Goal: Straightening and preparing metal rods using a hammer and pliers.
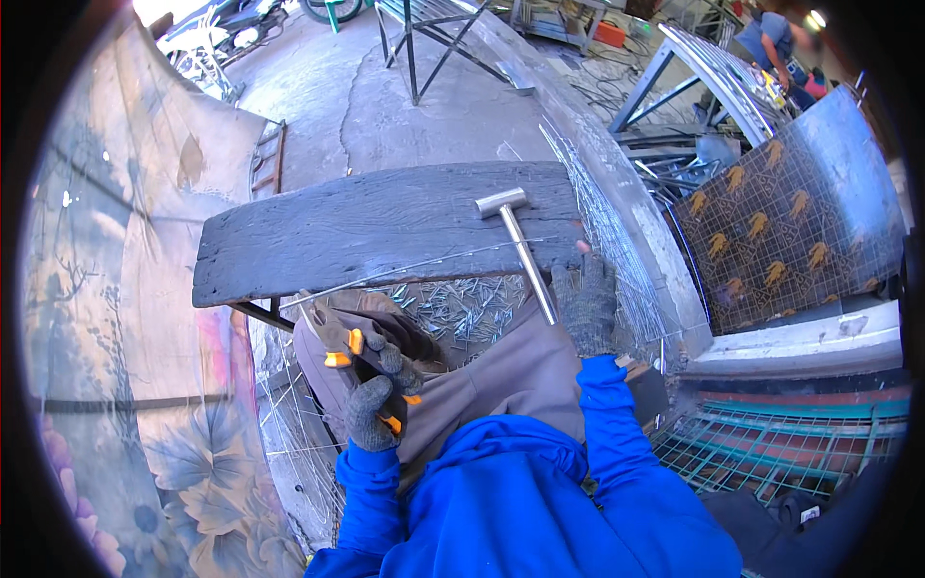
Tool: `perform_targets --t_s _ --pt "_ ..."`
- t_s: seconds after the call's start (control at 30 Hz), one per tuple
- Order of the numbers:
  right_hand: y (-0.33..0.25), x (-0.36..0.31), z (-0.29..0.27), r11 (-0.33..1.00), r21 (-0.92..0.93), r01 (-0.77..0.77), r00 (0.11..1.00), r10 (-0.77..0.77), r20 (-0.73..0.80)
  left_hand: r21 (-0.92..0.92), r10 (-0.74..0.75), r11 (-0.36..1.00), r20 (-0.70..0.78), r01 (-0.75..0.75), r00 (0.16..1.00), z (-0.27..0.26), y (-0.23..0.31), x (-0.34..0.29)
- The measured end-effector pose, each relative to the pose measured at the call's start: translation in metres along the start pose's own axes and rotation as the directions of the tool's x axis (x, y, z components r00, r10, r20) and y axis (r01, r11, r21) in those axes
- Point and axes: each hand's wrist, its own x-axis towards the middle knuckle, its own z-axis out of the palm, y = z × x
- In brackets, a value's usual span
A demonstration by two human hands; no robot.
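Observation:
My left hand (376,400), in a grey knit glove, is closed around pliers (333,339) with black and orange handles. Their jaws point up and left beside the near edge of a dark wooden bench (385,212). A thin metal wire (424,261) lies slantwise over the bench, its left end by the jaws; whether they grip it I cannot tell. A steel hammer (520,246) rests with its head on the bench and its handle over the near edge. Right of that handle, my right hand (586,306), also gloved, has its fingers stretched out, one bare fingertip showing.
Cut wire pieces (462,313) litter the ground under the bench. A bundle of long wires (612,231) lies to the right. A patterned sheet (771,226) and green wire mesh (771,438) stand at right, a floral cloth (173,337) at left. Another person (771,43) works far right.

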Motion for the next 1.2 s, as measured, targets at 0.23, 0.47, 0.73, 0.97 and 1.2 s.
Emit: perform_targets --t_s 0.23,0.47,0.73,0.97,1.2 --pt "-0.029 -0.023 -0.02 0.484 0.67 -0.563 0.801 0.121 0.586 0.195 -0.021 0.981 0.102 0.001 0.995 0.032 -0.007 -0.008" --pt "-0.072 -0.012 -0.035 0.419 0.774 -0.474 0.872 0.1 0.479 0.367 -0.014 0.928 0.209 -0.065 0.978 0.05 -0.003 -0.019" --pt "-0.093 -0.01 -0.046 0.169 0.851 -0.497 0.853 0.275 0.444 0.368 -0.141 0.927 0.139 0.081 0.98 0.042 -0.021 -0.029" --pt "-0.062 -0.006 -0.057 0.936 0.287 0.203 0.969 -0.234 0.077 0.178 -0.164 0.975 0.174 0.132 0.971 0.051 0.001 -0.015" --pt "-0.035 0.004 -0.07 0.883 0.298 0.361 0.904 -0.41 0.118 0.119 -0.253 0.965 0.173 0.235 0.952 0.035 -0.007 -0.013"
